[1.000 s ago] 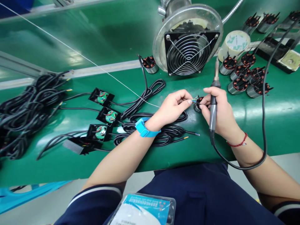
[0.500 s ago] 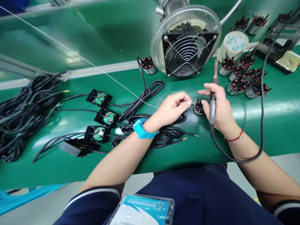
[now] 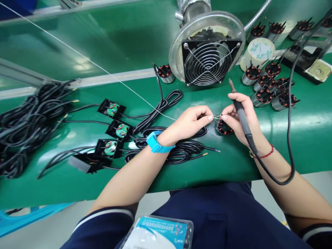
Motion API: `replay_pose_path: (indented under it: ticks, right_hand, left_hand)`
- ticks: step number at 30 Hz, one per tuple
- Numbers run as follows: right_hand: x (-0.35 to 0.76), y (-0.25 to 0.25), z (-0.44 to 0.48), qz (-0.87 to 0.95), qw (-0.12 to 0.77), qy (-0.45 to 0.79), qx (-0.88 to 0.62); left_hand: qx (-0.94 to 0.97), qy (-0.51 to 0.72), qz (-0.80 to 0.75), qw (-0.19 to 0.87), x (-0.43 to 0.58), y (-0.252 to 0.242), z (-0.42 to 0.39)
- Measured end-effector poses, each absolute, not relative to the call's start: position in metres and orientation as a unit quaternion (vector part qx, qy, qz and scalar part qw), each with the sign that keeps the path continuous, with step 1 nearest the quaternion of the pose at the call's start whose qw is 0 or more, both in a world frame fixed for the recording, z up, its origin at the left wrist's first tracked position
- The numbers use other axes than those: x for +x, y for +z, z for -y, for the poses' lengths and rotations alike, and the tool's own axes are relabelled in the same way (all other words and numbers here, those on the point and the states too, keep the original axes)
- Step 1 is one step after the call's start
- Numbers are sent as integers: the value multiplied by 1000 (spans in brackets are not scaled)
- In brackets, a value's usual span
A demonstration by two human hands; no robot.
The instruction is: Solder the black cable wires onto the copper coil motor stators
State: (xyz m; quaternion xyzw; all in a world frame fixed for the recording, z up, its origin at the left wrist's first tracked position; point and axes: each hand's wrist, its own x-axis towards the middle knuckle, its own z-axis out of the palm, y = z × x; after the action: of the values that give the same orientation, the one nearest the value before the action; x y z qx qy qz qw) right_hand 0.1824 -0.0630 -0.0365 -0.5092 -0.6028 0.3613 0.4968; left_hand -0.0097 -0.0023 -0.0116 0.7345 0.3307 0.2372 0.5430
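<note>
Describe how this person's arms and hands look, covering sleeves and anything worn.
The sleeves are short and dark navy, with a pale stripe near the hem. The left hand is gloveless, with a chunky bright blue band at its wrist. The right hand, also gloveless, has a thin red bracelet at its wrist.

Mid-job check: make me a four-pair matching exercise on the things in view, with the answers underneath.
1. Soldering iron
2. Thin wires
3. Wrist strap
4. Heap of black cables

A. Bright blue
B. At the far left of the green bench
C. Held in the right hand, tip pointing up and away from the person
D. Pinched by the left hand

Pairs: 1-C, 2-D, 3-A, 4-B
</note>
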Motion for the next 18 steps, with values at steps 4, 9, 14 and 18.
replay_pose_path:
  ticks: [4,9,14,18]
  right_hand:
    - [185,-27,65,679,459,292,-493]
    - [188,-20,66,726,427,262,-472]
    - [185,-20,65,705,426,272,-499]
    - [180,-20,64,690,423,290,-510]
  left_hand:
    - [736,252,-326,537,-11,-15,2]
    - [741,254,-324,530,-13,-16,3]
    - [735,264,-315,540,-13,-16,3]
    - [726,277,-301,553,-13,-18,3]
